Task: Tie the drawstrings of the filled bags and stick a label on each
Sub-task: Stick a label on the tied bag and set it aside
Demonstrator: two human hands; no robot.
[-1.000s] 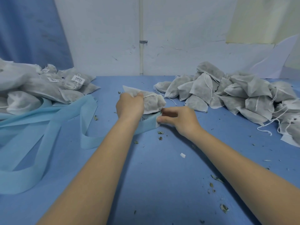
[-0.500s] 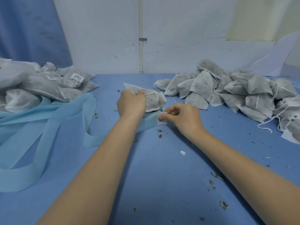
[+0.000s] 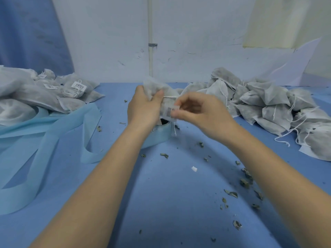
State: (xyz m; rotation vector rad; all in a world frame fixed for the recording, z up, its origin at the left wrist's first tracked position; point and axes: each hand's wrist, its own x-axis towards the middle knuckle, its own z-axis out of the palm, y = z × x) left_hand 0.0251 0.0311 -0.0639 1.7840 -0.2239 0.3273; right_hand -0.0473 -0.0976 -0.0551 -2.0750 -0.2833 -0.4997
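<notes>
Two hands' fingers (image 3: pixel 176 114) pinching label (image 3: pixel 169 111), bag (image 3: pixel 157 89)

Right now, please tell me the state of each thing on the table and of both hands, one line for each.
left hand: grips the bag by its neck, lifted off the table.
bag: filled, drawstring pulled tight.
right hand: pinches the label against the bag.
label: not yet fully stuck.
right pile: unlabelled, strings loose.
left pile: labelled.
label roll: backing strip trails off to the left.
</notes>
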